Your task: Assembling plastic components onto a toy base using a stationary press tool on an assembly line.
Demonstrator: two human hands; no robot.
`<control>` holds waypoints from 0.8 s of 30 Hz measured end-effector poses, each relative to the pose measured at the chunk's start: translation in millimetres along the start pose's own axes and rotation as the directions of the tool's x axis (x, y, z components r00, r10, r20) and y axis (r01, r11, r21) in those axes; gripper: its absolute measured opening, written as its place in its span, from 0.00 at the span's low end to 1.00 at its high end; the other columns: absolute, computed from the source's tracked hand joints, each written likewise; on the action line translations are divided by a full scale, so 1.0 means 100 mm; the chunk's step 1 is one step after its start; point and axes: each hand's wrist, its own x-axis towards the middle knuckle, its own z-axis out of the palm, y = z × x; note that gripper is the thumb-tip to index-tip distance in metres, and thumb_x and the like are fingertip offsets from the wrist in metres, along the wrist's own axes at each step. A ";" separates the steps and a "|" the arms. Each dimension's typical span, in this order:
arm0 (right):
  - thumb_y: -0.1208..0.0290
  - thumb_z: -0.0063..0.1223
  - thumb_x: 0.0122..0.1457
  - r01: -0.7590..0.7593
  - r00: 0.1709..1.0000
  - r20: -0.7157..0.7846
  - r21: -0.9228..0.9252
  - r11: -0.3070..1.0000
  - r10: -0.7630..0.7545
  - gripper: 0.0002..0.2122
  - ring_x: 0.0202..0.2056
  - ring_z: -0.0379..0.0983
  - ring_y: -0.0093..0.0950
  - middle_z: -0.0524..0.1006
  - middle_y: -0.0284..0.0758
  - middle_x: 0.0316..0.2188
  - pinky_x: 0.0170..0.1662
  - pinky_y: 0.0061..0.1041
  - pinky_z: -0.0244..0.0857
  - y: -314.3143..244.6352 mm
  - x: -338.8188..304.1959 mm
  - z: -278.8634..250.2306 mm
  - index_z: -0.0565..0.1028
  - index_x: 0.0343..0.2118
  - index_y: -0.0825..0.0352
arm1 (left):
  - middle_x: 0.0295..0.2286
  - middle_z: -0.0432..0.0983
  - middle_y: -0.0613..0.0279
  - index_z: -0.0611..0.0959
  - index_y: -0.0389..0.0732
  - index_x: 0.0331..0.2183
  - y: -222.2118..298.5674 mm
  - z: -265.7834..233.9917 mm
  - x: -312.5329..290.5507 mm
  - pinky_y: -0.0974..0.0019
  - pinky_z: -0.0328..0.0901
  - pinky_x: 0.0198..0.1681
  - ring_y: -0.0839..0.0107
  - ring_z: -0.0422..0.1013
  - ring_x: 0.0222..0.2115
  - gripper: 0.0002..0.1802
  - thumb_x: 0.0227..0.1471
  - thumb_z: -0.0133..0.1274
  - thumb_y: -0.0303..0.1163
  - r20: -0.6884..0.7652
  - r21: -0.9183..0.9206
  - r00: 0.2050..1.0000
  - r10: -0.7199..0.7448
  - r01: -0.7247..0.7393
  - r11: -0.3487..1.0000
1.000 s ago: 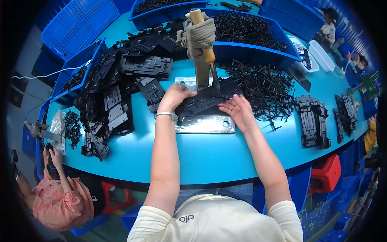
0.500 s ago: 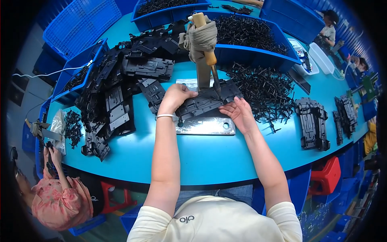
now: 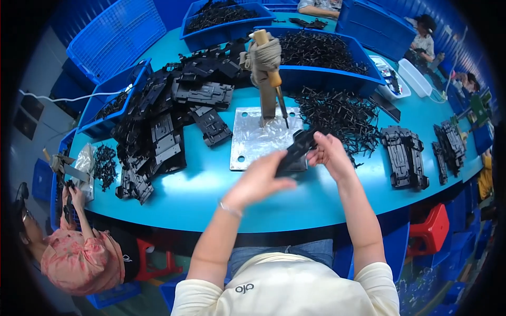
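Observation:
A black plastic toy-car chassis (image 3: pixel 295 155) is tilted above the near right part of a metal base plate (image 3: pixel 246 138). My right hand (image 3: pixel 333 157) pinches its right end between thumb and fingers. At the other end is my left hand (image 3: pixel 257 179), blurred, with thumb and fingers apart; whether its fingertips touch the chassis I cannot tell. Behind the hands, a soldering iron (image 3: pixel 275 79) with a yellow handle points tip down, bound by grey cloth (image 3: pixel 263 57) to a post (image 3: pixel 268 100) on the plate.
Left lies a heap of black chassis (image 3: pixel 163 131). Small black sticks (image 3: pixel 337 118) are piled right, with more in a blue bin (image 3: pixel 337 76) behind. Further right stand finished-looking chassis stacks (image 3: pixel 403 158). A co-worker (image 3: pixel 84 253) sits at the left; another (image 3: pixel 423 39) sits far right.
The chassis has come off its place under the iron tip and is now tilted to the right, in my right hand. My left hand has moved nearer to me, and the base plate shows more.

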 end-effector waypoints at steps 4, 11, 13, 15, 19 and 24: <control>0.68 0.43 0.47 0.181 0.979 0.115 -0.130 0.975 -0.166 0.09 0.12 0.65 0.21 0.68 0.35 0.12 0.14 0.14 0.58 -0.10 -0.41 0.28 0.62 0.26 0.69 | 0.30 0.67 0.49 0.64 0.35 0.38 0.47 0.20 -0.39 0.67 0.60 0.32 0.57 0.65 0.30 0.20 0.39 0.47 0.28 -0.161 -0.112 0.903 -0.399 0.385 0.916; 0.74 0.43 0.47 0.324 0.943 0.029 -0.308 0.895 -0.332 0.05 0.14 0.61 0.12 0.65 0.26 0.12 0.12 0.08 0.50 -0.20 -0.64 0.16 0.68 0.25 0.69 | 0.32 0.66 0.61 0.62 0.32 0.39 0.70 -0.02 -0.61 0.77 0.58 0.35 0.79 0.62 0.32 0.17 0.45 0.41 0.26 0.134 -0.905 0.900 -0.414 0.281 0.319; 0.75 0.43 0.47 0.333 0.941 0.037 -0.287 0.898 -0.337 0.04 0.16 0.62 0.12 0.65 0.26 0.14 0.13 0.08 0.52 -0.19 -0.70 0.21 0.68 0.25 0.69 | 0.31 0.66 0.61 0.62 0.32 0.39 0.76 -0.04 -0.67 0.77 0.59 0.34 0.79 0.63 0.31 0.17 0.45 0.41 0.26 0.144 -0.904 0.895 -0.422 0.293 0.312; 0.75 0.44 0.46 0.357 0.934 0.067 -0.235 0.904 -0.352 0.04 0.17 0.62 0.13 0.65 0.27 0.15 0.14 0.08 0.53 -0.18 -0.77 0.26 0.68 0.25 0.69 | 0.31 0.66 0.61 0.61 0.32 0.39 0.80 -0.03 -0.70 0.77 0.59 0.34 0.79 0.63 0.31 0.17 0.45 0.41 0.26 0.144 -0.905 0.896 -0.420 0.291 0.310; 0.75 0.45 0.46 0.333 0.942 0.091 -0.171 0.927 -0.322 0.04 0.17 0.64 0.14 0.66 0.28 0.16 0.15 0.09 0.55 -0.20 -0.88 0.29 0.68 0.24 0.70 | 0.30 0.66 0.60 0.62 0.32 0.39 0.85 0.01 -0.74 0.77 0.60 0.32 0.79 0.64 0.30 0.16 0.45 0.41 0.26 0.145 -0.880 0.895 -0.422 0.311 0.358; 0.76 0.45 0.45 0.353 0.935 0.070 -0.152 0.923 -0.346 0.05 0.16 0.64 0.15 0.67 0.29 0.16 0.14 0.09 0.56 -0.18 -0.99 0.30 0.66 0.25 0.71 | 0.29 0.67 0.61 0.62 0.32 0.37 0.92 0.05 -0.76 0.78 0.60 0.31 0.80 0.64 0.28 0.14 0.45 0.40 0.25 0.094 -0.848 0.916 -0.390 0.279 0.452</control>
